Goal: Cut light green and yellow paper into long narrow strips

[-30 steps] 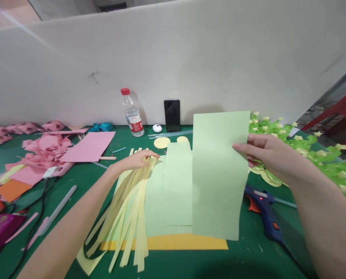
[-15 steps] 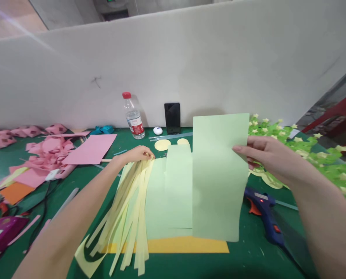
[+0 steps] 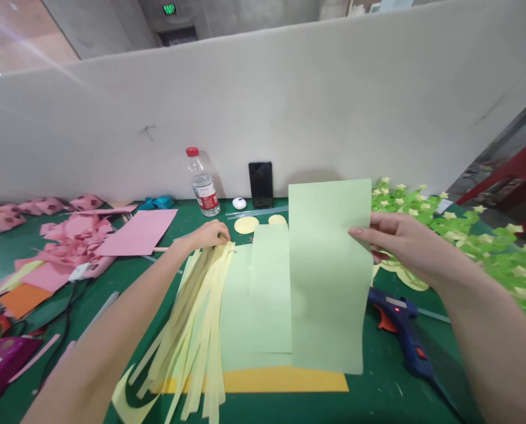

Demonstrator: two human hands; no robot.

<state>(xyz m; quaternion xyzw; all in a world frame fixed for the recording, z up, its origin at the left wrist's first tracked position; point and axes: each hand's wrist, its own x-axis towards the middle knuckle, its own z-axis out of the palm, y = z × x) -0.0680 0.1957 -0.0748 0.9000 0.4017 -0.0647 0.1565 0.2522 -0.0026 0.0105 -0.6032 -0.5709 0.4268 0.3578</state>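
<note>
My right hand point(image 3: 397, 242) pinches the right edge of a tall light green paper sheet point(image 3: 327, 277) and holds it raised over the green table point(image 3: 125, 280). My left hand point(image 3: 207, 234) is closed on the top ends of a bundle of pale yellow paper strips point(image 3: 196, 330), which fan down toward me. Between them lie more light green sheets point(image 3: 256, 294) flat on an orange-yellow sheet point(image 3: 280, 381).
A blue glue gun point(image 3: 399, 324) lies right of the sheets, beside green leaf cut-outs with yellow stars point(image 3: 479, 241). At the back stand a water bottle point(image 3: 202, 184), a phone point(image 3: 261, 184) and yellow circles point(image 3: 246, 224). Pink paper point(image 3: 136, 231), scraps and a cable lie left.
My left hand has slid a little to the left along the strip tops. The raised green sheet in my right hand has shifted slightly left and down.
</note>
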